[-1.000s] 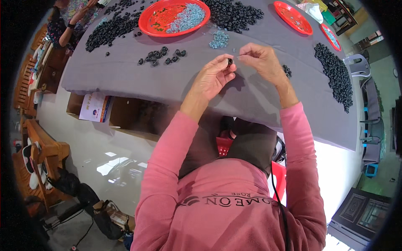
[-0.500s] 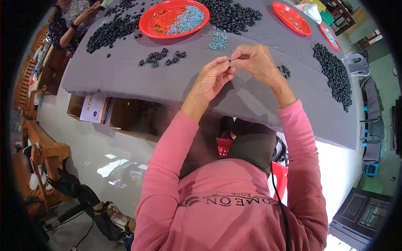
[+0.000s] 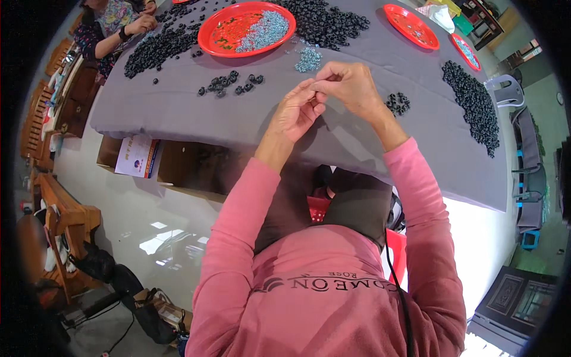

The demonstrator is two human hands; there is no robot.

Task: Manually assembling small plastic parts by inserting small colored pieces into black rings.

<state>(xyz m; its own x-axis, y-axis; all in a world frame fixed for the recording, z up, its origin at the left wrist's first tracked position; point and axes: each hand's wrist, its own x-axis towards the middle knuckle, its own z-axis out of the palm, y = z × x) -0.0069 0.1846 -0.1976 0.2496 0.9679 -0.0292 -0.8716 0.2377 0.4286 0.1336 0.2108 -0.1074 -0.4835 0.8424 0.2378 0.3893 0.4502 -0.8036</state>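
Above the near part of the table, my left hand and my right hand meet at the fingertips. Each is closed in a pinch, and whatever lies between the fingers is too small or hidden to name. Just beyond them is a small heap of pale blue, clear bead-like pieces. To the left lie several loose black round pieces. A little cluster of black pieces sits right of my right wrist.
A red plate with pale blue pieces stands beyond my hands, beside larger black heaps. Another black heap and red plates are at the right. A co-worker's hand is at the far left. Grey cloth covers the table.
Both my hands have shifted slightly left, still pinched together, and more of the small black cluster shows. The co-worker's hands have moved over the table's far left edge.
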